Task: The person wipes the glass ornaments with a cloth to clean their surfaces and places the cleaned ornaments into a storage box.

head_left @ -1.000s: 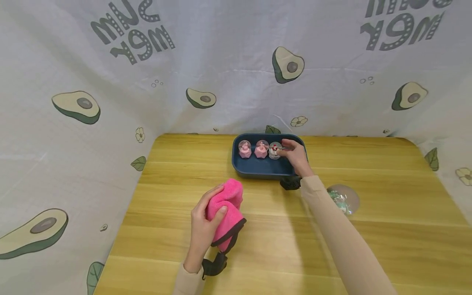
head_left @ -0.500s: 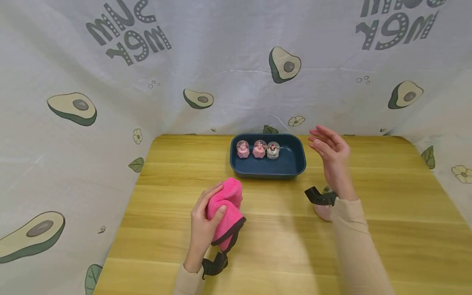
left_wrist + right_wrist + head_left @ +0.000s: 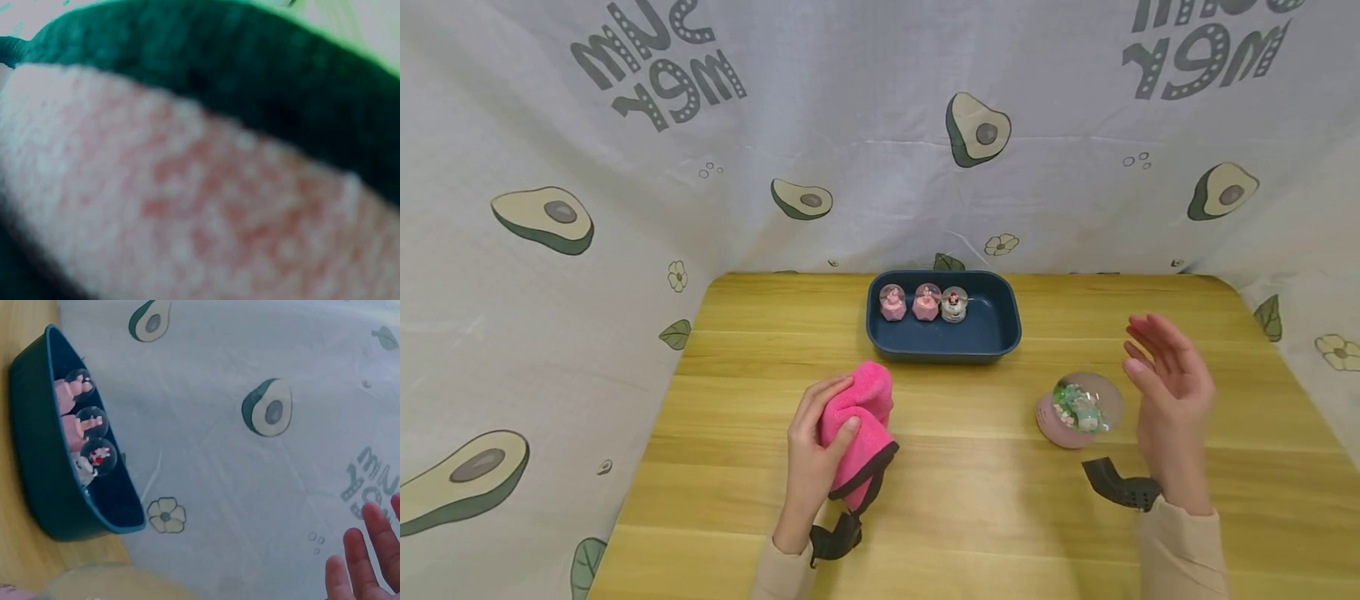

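Note:
My left hand (image 3: 816, 454) grips a bunched pink cloth (image 3: 871, 396) with a dark edging, held above the table; the cloth fills the left wrist view as a blur. My right hand (image 3: 1176, 400) is off the table at the right with its fingers loosely extended, holding nothing. Just left of it stands a large snow globe (image 3: 1086, 408) with a pink base and a green and white figure inside. In a dark blue tray (image 3: 985, 346) are two small pink snow globes (image 3: 892, 302) and a white one (image 3: 954, 305), side by side along its left half.
The wooden table (image 3: 730, 350) meets a white curtain (image 3: 880, 167) printed with avocados at the back and sides. Black camera mounts (image 3: 1123, 487) stick out from both wrists.
My right hand has let go of the white snow globe in the tray and drawn back to the right, beside the large snow globe. The left hand keeps holding the cloth in place.

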`<state>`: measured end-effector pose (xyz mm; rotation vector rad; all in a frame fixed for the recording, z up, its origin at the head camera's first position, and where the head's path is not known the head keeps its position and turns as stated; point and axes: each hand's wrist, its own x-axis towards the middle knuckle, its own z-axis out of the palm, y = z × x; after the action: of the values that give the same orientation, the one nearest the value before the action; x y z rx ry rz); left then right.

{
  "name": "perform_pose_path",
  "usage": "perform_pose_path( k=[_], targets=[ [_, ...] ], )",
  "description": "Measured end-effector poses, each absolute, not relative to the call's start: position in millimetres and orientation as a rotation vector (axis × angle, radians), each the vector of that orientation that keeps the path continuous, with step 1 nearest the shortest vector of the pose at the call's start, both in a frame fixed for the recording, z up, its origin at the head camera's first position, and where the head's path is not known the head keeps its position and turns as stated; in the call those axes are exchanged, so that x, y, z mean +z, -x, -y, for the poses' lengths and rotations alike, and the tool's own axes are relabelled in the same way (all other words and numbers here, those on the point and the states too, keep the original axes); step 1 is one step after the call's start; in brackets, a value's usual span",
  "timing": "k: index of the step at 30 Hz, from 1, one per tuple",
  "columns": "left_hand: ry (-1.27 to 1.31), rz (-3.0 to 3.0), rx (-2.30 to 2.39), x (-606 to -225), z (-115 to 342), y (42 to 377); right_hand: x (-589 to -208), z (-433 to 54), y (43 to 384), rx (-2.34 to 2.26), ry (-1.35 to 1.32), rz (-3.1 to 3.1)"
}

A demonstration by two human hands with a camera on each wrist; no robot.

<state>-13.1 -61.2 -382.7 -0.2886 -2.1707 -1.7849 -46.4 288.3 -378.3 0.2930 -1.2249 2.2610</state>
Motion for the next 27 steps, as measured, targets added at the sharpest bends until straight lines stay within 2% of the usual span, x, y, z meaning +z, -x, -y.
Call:
perform_pose_path(
  k=[8,18,27],
  targets=[
    [0.280,2.196,-1.799,-384.1,62.6,12.5,-416.1,-299.7,26.4,2.334,-0.287,1.038],
    [0.283,2.177,-1.814,-384.6,63.1,12.3,-463.0,-287.7,1.0,2.219,0.186,1.532],
    [0.275,2.174,-1.830,-385.5,62.9,12.0,-499.3,-277.0,6.4,2.047,0.485,1.827]
  ],
)
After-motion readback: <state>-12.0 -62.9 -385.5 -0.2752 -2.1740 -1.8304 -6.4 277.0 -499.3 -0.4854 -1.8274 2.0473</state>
